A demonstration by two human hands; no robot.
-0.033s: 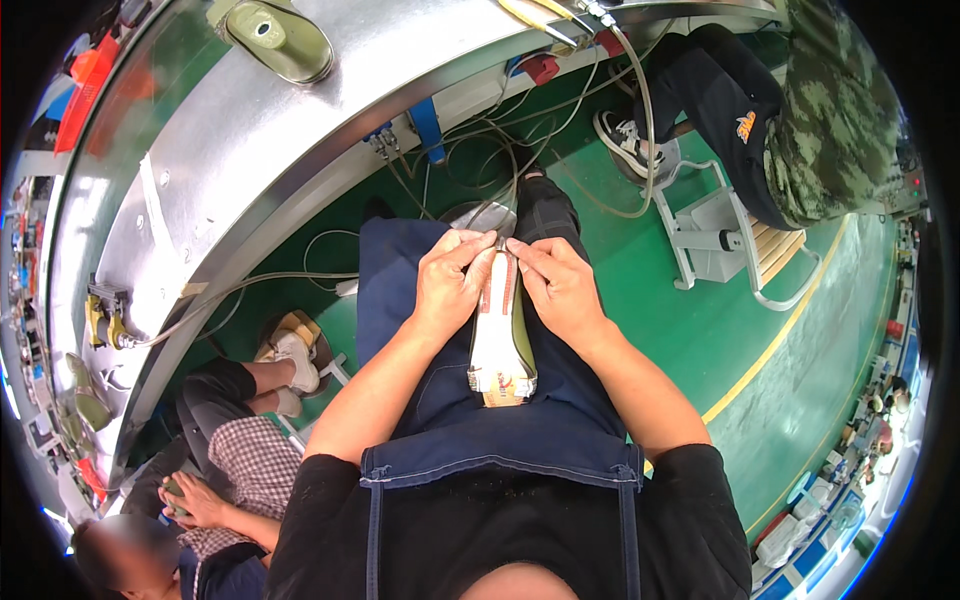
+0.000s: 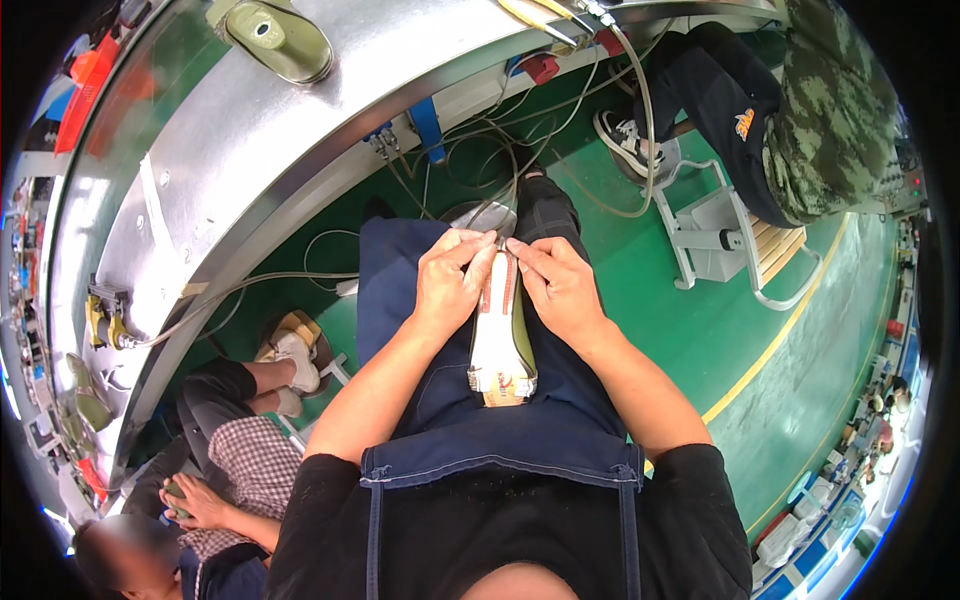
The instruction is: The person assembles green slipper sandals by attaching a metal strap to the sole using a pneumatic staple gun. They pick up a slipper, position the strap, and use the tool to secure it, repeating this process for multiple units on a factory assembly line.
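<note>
While we sit at the steel table (image 2: 250, 150), our left hand (image 2: 450, 285) and right hand (image 2: 560, 285) pinch the top edge of a shoe upper (image 2: 500, 340) lying along our aproned lap. Since only fingertips hold it, a slack grip could let it slide to the green floor (image 2: 740, 330) among loose cables (image 2: 480, 160).

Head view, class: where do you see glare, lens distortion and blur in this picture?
Head view: glare whitens the curved metal table; its straight edge bows with the fisheye lens, and black corners ring the frame; the left hand, right hand and shoe are sharp, while things near the rim smear.
</note>
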